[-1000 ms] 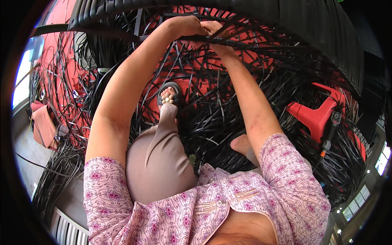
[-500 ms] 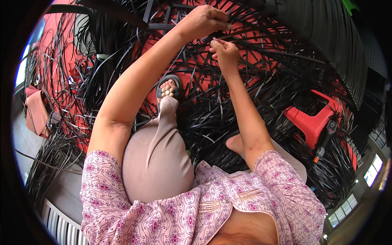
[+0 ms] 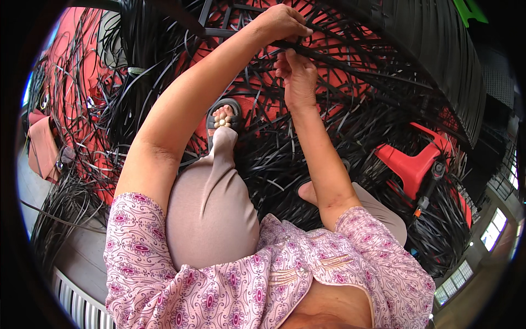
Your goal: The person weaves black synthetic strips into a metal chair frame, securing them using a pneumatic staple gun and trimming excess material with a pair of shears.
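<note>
At the top centre, my left hand [image 3: 285, 24] is bent over with its fingers curled and closed on a black flat strip [image 3: 282, 44]. Just below it, my right hand [image 3: 299, 79] has its fingertips pinched at the same strip, the other fingers half curled. The hands are close together but apart. From there, several black strips run right toward a large black woven piece [image 3: 427, 49] with a ribbed, curved side. The fingertips of my left hand are partly hidden.
Loose black strips [image 3: 274, 175] lie tangled over a red floor covering [image 3: 249, 109]. A dark frame [image 3: 219, 33] stands at the upper left. On the right lies a red plastic stool [image 3: 408, 167], with a tool [image 3: 427, 194] beside it. My sandalled foot [image 3: 223, 118] is below the hands.
My right hand has shifted slightly up and left and turned, showing more of its palm. My left hand stays almost in place. The whole view has shifted a little.
</note>
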{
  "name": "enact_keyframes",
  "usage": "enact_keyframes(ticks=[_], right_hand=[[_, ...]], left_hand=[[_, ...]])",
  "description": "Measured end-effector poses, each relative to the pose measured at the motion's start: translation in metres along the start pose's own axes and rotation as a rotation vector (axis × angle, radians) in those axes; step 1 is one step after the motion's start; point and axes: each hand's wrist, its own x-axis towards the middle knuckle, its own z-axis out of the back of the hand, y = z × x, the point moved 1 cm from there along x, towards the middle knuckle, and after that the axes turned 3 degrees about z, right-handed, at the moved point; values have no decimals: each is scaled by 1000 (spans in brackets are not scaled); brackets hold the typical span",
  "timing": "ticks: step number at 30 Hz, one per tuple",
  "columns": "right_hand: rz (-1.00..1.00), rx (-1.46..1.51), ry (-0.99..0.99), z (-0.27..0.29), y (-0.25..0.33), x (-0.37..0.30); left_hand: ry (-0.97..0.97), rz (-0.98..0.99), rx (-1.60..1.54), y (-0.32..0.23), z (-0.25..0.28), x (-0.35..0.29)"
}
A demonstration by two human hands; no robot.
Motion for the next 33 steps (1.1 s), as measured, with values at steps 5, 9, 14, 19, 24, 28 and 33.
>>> enact_keyframes(ticks=[5,9,14,19,24,28,33], right_hand=[[13,25,27,2,0,-1],[7,33,35,0,-3,-2],[4,47,28,0,0,-1],[-101,-23,91,-2,14,-3],[-208,84,180,15,21,-7],[-274,281,265,20,21,-8],[-175,65,147,19,13,-10]], left_hand=[[-53,11,22,-9,-7,-6],[-5,-14,82,0,0,0],[-20,-205,286,-24,-4,-25],[-209,-652,519,-17,-8,-52],[-439,-765,383,-3,-30,-109],[-563,-851,544,21,-42,-123],[-538,-962,811,30,-43,-123]])
